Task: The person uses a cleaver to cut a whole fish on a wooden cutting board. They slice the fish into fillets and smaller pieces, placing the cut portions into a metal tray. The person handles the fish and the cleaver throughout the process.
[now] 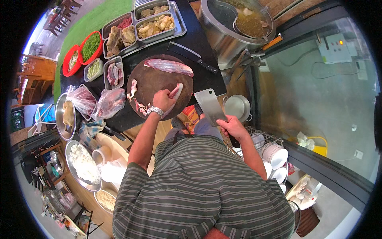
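My left hand (163,101) grips a long strip of raw meat (178,91) on the near right part of a round wooden chopping board (161,82). In my right hand (232,128) is the dark handle of a meat cleaver (209,104), its broad blade raised off the board's right edge. A larger piece of raw meat (169,66) lies across the far part of the board. Fatty trimmings (133,89) and small meat scraps (140,107) lie at the board's left side. Beyond the board, a second knife (194,56) rests on the black table.
A large divided steel pot (235,33) with broth stands at the far right. Steel trays of cooked food (155,26), red bowls of chopped greens (91,47) and bagged meat (109,103) surround the board's far and left sides. A dish rack with white plates (274,155) is at right.
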`<state>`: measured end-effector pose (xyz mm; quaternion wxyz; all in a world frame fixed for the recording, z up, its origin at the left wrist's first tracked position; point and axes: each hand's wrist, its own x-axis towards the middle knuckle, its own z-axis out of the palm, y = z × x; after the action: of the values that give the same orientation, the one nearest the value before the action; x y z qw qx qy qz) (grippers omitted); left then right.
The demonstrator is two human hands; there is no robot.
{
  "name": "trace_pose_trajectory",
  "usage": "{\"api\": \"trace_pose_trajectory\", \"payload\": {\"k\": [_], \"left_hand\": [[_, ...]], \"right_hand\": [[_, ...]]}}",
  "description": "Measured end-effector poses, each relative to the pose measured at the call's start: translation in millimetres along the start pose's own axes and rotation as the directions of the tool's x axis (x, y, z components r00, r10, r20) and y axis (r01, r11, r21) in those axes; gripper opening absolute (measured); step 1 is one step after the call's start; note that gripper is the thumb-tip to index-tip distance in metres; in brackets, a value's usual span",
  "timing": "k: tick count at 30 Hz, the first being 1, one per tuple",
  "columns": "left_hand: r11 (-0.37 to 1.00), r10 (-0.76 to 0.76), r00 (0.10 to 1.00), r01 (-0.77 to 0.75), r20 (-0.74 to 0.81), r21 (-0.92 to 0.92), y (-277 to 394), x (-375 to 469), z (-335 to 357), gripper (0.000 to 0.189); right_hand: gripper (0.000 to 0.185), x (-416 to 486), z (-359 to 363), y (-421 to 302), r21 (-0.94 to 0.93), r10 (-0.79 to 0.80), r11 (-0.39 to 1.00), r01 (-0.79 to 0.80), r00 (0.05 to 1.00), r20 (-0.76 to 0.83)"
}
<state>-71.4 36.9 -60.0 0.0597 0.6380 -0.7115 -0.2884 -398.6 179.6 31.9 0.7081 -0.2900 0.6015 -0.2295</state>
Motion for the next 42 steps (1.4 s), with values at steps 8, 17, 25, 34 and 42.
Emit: {"api": "trace_pose_trajectory", "payload": {"k": [8,17,25,34,42], "left_hand": [[0.813,-0.085,0.996,0.091,0.037,-0.575,43.9,-8.6,-47.9,0.022],[-0.029,-0.277,0.901,0.340,0.334,-0.940,49.1,-45.5,1.3,0.029],[0.941,-0.133,0.940,0.021,-0.315,-0.337,30.1,-72.6,31.7,0.021],[0.993,0.086,0.974,-0.100,-0.208,-0.056,29.1,-20.6,14.4,0.016],[0.985,0.164,0.979,-0.156,-0.124,0.068,18.0,-12.5,21.7,0.016]], "right_hand": [[0.019,-5.6,-24.0,-25.3,0.028,-0.072,0.997,0.073,0.997,-0.033],[0.018,4.8,-38.2,-41.9,0.096,-0.130,0.986,0.134,0.990,-0.049],[0.022,37.3,-7.4,-40.5,-0.020,-0.051,0.999,0.050,0.997,-0.054],[0.022,70.4,6.7,-46.9,-0.080,-0.064,0.995,0.064,0.998,0.002],[0.023,92.2,20.6,-50.5,-0.148,-0.039,0.988,0.047,0.998,0.054]]}}
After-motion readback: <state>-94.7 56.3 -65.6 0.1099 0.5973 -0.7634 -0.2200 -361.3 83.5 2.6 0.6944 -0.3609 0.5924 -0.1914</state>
